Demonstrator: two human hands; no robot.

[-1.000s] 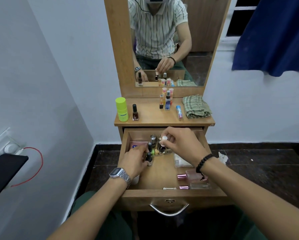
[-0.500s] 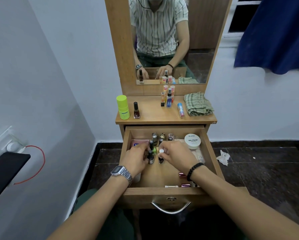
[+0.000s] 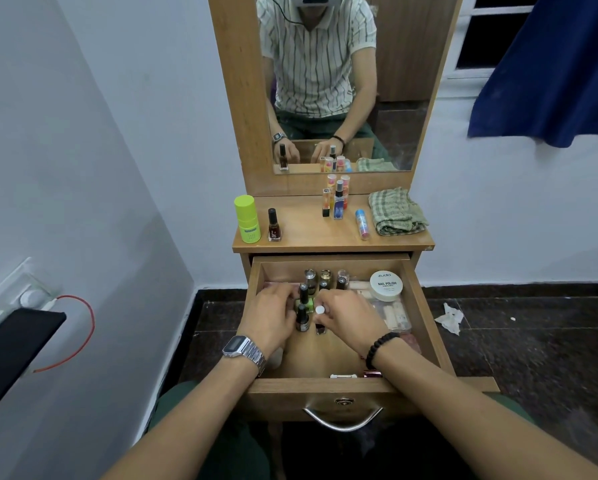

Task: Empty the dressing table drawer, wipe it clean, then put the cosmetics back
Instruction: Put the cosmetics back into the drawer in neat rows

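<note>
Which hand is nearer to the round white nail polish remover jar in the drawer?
Right. The right hand is just left of the jar, in front of it; the left hand is beyond the bottles.

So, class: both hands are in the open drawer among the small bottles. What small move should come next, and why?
Probably the right hand, pinching the white-capped bottle, lets go of it: it seems to stand on the drawer floor beside the dark-capped bottle the left hand holds.

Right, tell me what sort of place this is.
Probably a bedroom or dressing corner in a home. A wooden dressing table with a tall mirror stands against a white wall, its open drawer holds nail polish bottles, and a blue curtain hangs by a window.
</note>
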